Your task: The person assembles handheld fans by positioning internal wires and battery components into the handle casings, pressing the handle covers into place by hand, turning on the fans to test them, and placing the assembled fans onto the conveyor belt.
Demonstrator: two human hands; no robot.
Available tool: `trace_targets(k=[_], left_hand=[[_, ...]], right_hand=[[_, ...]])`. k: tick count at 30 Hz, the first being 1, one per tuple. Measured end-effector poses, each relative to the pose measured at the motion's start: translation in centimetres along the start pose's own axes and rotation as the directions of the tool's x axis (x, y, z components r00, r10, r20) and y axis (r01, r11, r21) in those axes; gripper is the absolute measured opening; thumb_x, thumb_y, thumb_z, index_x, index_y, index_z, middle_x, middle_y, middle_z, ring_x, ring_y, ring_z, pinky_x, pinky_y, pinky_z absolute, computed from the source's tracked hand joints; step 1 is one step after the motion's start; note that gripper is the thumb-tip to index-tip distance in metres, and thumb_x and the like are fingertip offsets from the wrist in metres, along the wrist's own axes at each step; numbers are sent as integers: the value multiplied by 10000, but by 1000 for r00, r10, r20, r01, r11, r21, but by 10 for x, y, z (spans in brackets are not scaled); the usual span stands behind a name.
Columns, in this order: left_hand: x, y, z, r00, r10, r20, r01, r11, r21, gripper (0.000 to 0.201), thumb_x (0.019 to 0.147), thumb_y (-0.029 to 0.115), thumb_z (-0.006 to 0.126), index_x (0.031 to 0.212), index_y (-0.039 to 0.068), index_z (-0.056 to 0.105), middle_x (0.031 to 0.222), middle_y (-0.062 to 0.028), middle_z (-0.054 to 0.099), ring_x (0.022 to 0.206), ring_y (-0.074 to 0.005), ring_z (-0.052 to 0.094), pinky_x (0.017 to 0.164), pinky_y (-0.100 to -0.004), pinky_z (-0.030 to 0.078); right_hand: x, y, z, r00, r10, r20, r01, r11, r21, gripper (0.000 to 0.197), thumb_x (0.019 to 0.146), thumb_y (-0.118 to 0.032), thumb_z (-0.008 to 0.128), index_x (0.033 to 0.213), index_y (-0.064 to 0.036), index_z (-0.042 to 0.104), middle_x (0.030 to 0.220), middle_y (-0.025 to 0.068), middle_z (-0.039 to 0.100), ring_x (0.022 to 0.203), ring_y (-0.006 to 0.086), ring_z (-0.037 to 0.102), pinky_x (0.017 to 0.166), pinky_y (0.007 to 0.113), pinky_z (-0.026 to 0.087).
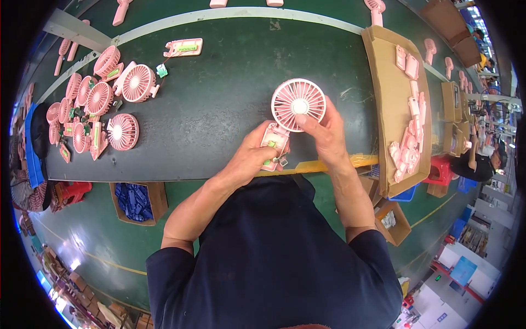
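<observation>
In front of me, over the near edge of the dark green worktable [219, 71], I hold a pink handheld fan between both hands. My right hand [326, 131] grips its round head [298, 101], with the thumb across the lower grille. The pink handle [274, 140] hangs below the head, uncovered, with green parts and a bit of wiring showing inside. Around that handle my left hand [253, 151] is closed, its thumb pressed on the inner parts. My right fingers behind the head are partly hidden.
Several pink fan heads [99, 98] with handles cluster at the table's left. A pink handle shell [184, 47] with a green board lies farther back. On the right stands a cardboard tray [383, 109] of pink shells. Below the table, a carton [156, 200] holds blue pieces.
</observation>
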State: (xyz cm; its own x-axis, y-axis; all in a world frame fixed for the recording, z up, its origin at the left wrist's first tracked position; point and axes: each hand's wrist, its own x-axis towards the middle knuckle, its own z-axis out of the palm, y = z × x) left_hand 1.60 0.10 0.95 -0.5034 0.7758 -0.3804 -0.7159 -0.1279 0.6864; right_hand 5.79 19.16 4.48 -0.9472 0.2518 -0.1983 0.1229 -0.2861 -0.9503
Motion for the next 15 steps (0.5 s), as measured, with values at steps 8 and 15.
trace_targets(k=[8,15], left_hand=[[0,-6,2,1000,4,16,-3,999,-33,242,1020,150,584,1240,59,540,954,-39,644,768,-133,634,640,-293,561],[0,4,-18,994,-1,105,-35,940,338,385,1094,329,524,1259,3,644,1126,-86,717,935,-137,684,810,-303,578]], right_hand=[[10,4,-10,992,69,104,-62,996,-67,550,901,-127,804,1353,41,541,1237,109,676,1121,159,648,1011,332,526],[10,-2,-13,971,172,169,-153,981,-119,542,884,-151,827,1328,35,578,1163,76,696,1047,122,644,944,304,531]])
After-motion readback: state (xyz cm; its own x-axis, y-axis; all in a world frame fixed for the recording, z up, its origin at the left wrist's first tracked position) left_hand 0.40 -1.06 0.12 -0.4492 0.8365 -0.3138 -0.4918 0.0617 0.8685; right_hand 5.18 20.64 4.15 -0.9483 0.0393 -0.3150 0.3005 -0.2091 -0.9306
